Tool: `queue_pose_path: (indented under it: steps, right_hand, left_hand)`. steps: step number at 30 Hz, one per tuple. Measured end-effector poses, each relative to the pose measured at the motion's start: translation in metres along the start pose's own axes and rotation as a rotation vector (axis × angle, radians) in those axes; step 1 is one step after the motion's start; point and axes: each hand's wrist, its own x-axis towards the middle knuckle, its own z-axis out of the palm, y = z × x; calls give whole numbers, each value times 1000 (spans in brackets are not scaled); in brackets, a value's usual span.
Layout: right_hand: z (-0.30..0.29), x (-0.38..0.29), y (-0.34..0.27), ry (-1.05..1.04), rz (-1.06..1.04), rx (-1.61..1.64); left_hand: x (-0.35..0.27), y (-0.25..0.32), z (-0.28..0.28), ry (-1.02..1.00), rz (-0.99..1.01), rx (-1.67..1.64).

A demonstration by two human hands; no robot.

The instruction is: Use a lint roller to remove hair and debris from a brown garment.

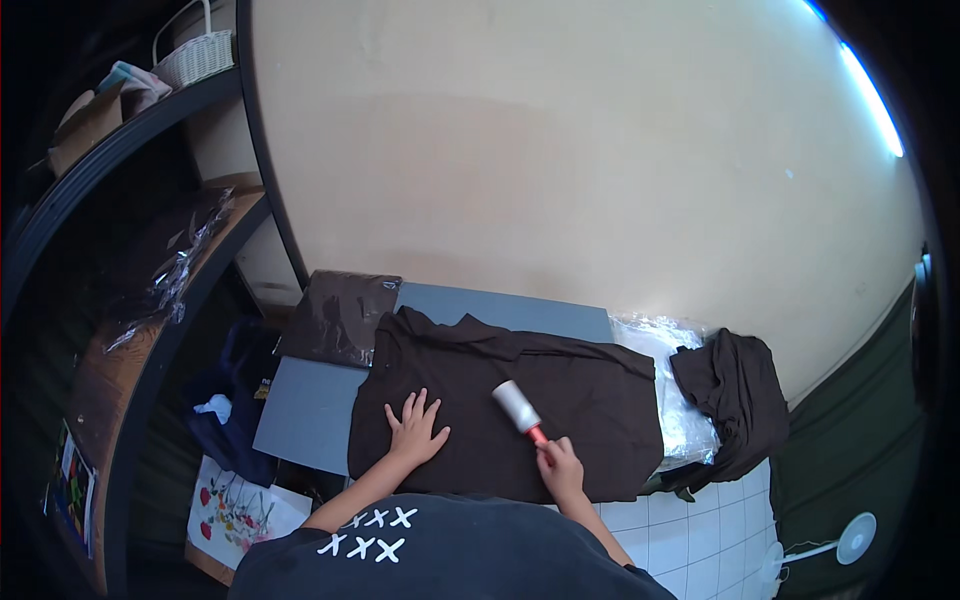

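Note:
A dark brown garment (592,420) lies spread across a grey table (315,405), one long side of it folded over. My left hand (417,431) rests flat on the garment's left part with its fingers apart. In my right hand (561,469) is the red handle of a lint roller (516,405). Its white roll is over the middle of the cloth; whether it touches the fabric is hard to tell.
A folded brown garment in clear plastic (341,319) lies at the table's back left. Clear plastic bags (686,420) and a heaped brown garment (739,405) are at the right. Shelving (180,300) rises on the left, and a wall (562,187) stands behind the table.

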Motion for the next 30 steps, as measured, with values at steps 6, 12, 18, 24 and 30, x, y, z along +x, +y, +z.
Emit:
queue_pose_path:
  steps: [6,12,18,24,30]
  right_hand:
    - [36,14,-34,165,323,-123]
    - [79,4,-79,45,51,-54]
    - [83,19,-89,-141,8,186]
    - [111,34,-111,170,340,210]
    - [168,50,-189,195,274,-7]
  left_hand:
    - [2,-31,-4,69,12,-156]
    - [6,-63,-1,169,107,-491]
    - [-4,-134,-26,106,337,-1017]
    - [-22,-217,-78,250,479,-607]
    - [-16,-273,-99,182,308,-371]
